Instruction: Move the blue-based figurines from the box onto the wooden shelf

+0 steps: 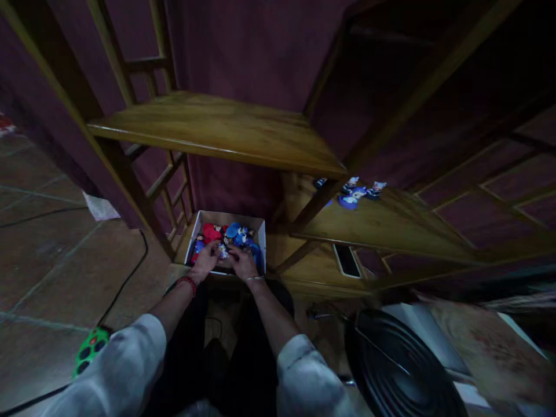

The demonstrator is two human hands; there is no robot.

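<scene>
A white-edged open box (264,246) stands on the low wooden shelf, filled with several small red, blue and dark figurines. My left hand (207,258) reaches over the box's front edge, its fingers closed on one side of a small white and blue figurine (223,251). From the other side my right hand (242,262) has its fingers closed at the same figurine. Both hands are inside the box, low over its front part. Behind them lie a red figurine (211,233) and a blue one (233,230).
Several figurines (353,197) are on the wooden shelf (382,226) to the right. A dark phone-like object (347,260) lies lower down. An upper shelf (217,124) overhangs the box. A black ridged seat-like object (403,365) and a green power strip (90,349) are on either side.
</scene>
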